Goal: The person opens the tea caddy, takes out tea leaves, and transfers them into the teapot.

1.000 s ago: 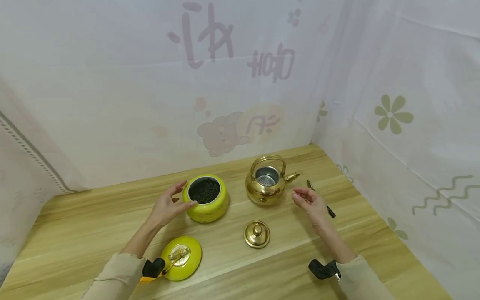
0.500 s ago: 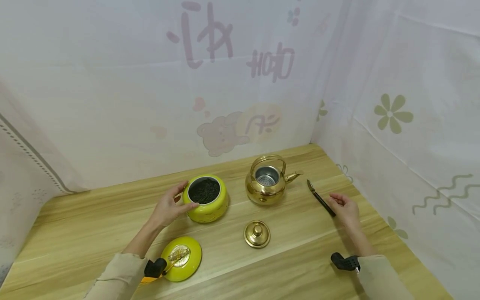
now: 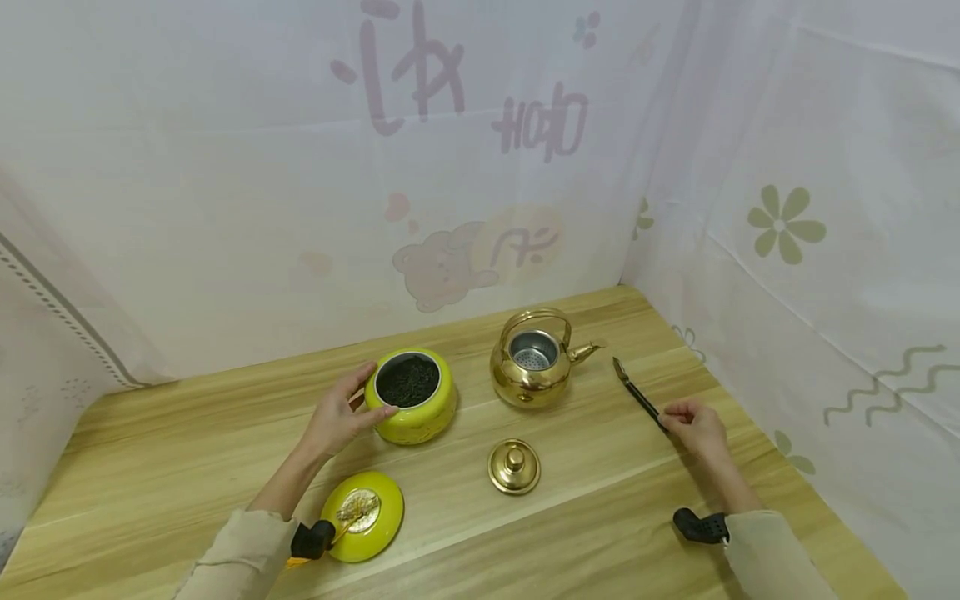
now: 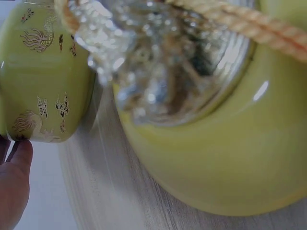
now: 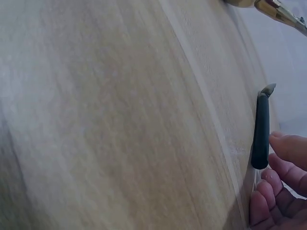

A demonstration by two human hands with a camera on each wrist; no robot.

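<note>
The step in hand looks like picking up the thin tool (image 3: 641, 400) while the other hand holds the round yellow jar (image 3: 420, 429); for places, lay a clock on the surface (image 3: 465, 542), with its middle at the gold lid (image 3: 514, 467) and 12 toward the far wall; the tool lies at 2 o'clock, its metal tip pointing to 11 and its black handle toward the person; the right hand (image 3: 699, 429) is near 3 o'clock, fingers bent, with the thumb and fingertips right at the near end of the handle; I cannot tell if they pinch it yet; the left hand (image 3: 335, 423) grips the side of the jar at 10 o'clock, thumb on the near side and fingers round the far side; dark leaves (image 3: 408, 382) lie in the jar; the yellow lid (image 3: 362, 517) is off, between 8 and 9 o'clock; the gold teapot (image 3: 528, 392) stands at 12 with its top uncovered, a metal cup with tiny holes (image 3: 534, 354) inside and its spout pointing to 2; I think the next move calls for a snug pinch on the handle, since it is thin and might roll away from a loose one; a lift straight up should be best, so the tip does not bump the spout; the left hand likely needs just a soft, calm hold, as a round jar could slide or turn if pushed.
</note>
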